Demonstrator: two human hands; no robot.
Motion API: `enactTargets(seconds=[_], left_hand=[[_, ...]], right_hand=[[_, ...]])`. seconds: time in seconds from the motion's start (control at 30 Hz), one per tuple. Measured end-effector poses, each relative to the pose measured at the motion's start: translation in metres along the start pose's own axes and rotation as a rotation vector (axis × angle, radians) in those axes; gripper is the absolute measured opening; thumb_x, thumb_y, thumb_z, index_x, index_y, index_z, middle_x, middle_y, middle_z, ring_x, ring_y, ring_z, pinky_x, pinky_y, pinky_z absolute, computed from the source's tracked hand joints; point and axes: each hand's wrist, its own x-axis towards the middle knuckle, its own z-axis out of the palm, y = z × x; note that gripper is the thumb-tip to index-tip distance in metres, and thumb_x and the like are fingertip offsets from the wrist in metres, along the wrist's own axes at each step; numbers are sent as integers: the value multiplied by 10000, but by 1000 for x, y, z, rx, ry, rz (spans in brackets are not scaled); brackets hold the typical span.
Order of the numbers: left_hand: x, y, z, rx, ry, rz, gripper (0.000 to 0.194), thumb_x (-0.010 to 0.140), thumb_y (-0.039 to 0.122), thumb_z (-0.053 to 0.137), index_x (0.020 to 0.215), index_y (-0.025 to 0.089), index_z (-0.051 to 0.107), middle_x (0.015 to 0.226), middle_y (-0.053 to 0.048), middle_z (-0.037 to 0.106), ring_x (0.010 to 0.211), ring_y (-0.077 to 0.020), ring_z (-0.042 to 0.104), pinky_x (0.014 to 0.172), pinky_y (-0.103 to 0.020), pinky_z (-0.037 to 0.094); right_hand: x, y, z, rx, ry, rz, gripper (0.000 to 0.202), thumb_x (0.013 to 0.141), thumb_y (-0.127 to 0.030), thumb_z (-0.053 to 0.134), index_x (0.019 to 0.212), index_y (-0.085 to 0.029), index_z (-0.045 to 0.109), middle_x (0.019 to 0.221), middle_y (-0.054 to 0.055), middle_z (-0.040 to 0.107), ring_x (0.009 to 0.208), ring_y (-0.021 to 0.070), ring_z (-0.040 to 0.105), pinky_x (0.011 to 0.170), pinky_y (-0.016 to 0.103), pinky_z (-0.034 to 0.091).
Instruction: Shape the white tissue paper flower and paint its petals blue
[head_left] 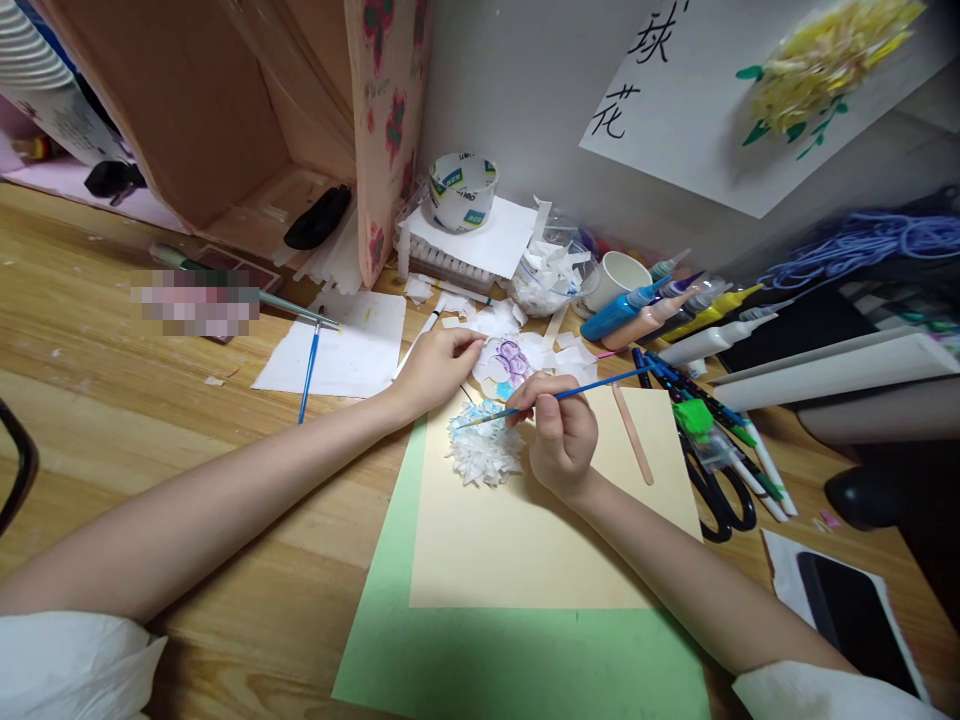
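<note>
My right hand (559,430) is closed around a thin blue paintbrush (600,384). Its bristle tip rests against a ruffled white paper flower (486,460), whose upper part carries light blue paint. Fingers of my left hand (442,368) are pinched at the near-left edge of a small white palette (536,350) with purple and blue paint in it. The palette sits just above the flower, partly covered by my right hand. Beneath the flower lies a cream sheet (540,560) on top of a green sheet (450,660).
Paint bottles (622,312), a paper cup (624,278) and a tub of paper scraps (551,275) stand behind. Black-handled scissors (716,505) and several pens lie right, a wooden stick (634,435) on the cream sheet. Another blue brush (310,370) lies left; a phone (855,615) lies front right.
</note>
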Motion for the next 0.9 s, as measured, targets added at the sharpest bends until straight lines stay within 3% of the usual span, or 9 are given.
enactTargets(seconds=[0.2, 0.33, 0.5, 0.63, 0.8, 0.9], left_hand=[[0, -2, 1, -11, -6, -3, 310, 880, 280, 496, 1064, 167, 719, 998, -47, 746, 880, -176, 670, 840, -273, 502], [0, -2, 1, 2, -9, 5, 308, 881, 279, 495, 1059, 171, 721, 993, -45, 746, 876, -176, 672, 844, -276, 500], [0, -1, 1, -6, -7, 5, 306, 880, 280, 496, 1058, 171, 721, 994, -45, 746, 885, -177, 671, 845, -273, 499], [0, -1, 1, 5, -3, 12, 302, 877, 271, 498, 1051, 172, 724, 1000, -43, 746, 883, -176, 670, 849, -275, 498], [1, -2, 1, 0, -1, 12, 299, 877, 271, 500, 1049, 174, 725, 989, -45, 747, 870, -175, 671, 839, -274, 501], [0, -2, 1, -1, 0, 15, 296, 877, 277, 504, 1044, 175, 726, 981, -47, 749, 867, -177, 672, 838, -276, 501]], right_hand=[[0, 0, 0, -18, -13, -2, 205, 945, -224, 411, 803, -194, 556, 674, -9, 535, 543, 107, 540, 503, 268, 418], [1, 0, -1, -49, 50, -3, 224, 953, -246, 396, 798, -199, 552, 645, -18, 514, 517, 107, 531, 490, 271, 416], [2, 0, -1, -47, -16, -1, 209, 942, -233, 420, 786, -195, 554, 661, -9, 536, 543, 109, 538, 504, 272, 420], [3, -2, -1, -35, 60, -16, 232, 950, -257, 400, 783, -203, 553, 622, -17, 501, 522, 116, 530, 477, 274, 403], [3, -2, -1, -66, -22, -25, 223, 944, -244, 409, 777, -201, 550, 650, -3, 536, 544, 120, 533, 504, 284, 421], [3, -1, -1, -30, 34, -30, 223, 947, -238, 403, 788, -200, 555, 650, -9, 522, 533, 113, 529, 489, 276, 410]])
